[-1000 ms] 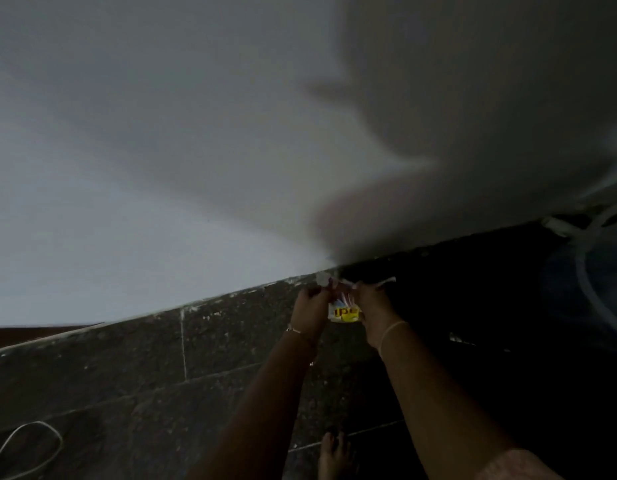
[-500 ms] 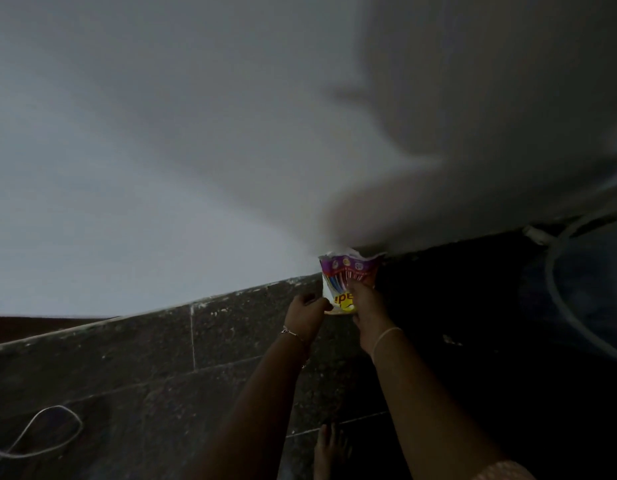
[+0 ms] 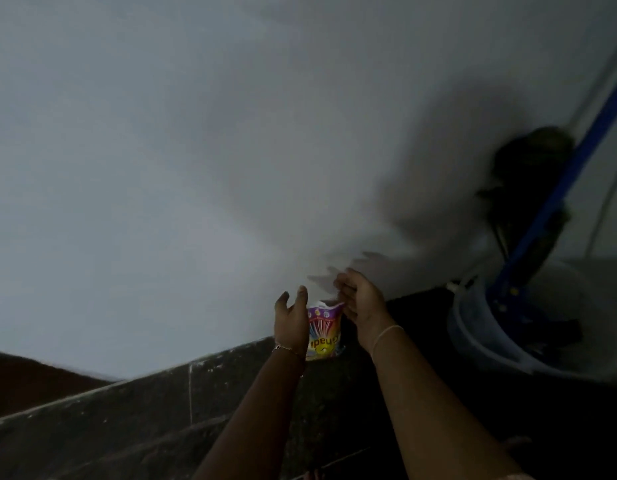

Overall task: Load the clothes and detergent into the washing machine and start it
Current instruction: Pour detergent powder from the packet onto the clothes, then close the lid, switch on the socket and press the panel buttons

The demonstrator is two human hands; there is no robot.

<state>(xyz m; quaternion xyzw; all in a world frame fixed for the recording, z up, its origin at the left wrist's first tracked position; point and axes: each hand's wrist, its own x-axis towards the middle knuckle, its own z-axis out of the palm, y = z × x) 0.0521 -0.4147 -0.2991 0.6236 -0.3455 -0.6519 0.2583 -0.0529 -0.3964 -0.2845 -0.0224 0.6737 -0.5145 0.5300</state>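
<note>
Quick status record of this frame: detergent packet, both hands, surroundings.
detergent packet: upright, top torn open, at the foot of the white wall
left hand: open, beside the packet; contact unclear
right hand: open, fingers curled, just above the packet's right edge
bucket: far right on the dark floor, blue mop handle standing in it
washing machine: not in view

The detergent packet (image 3: 323,332) is partly hidden behind the left hand (image 3: 290,317) (print blurred), and the bucket (image 3: 480,341) is cut off at the right edge.
</note>
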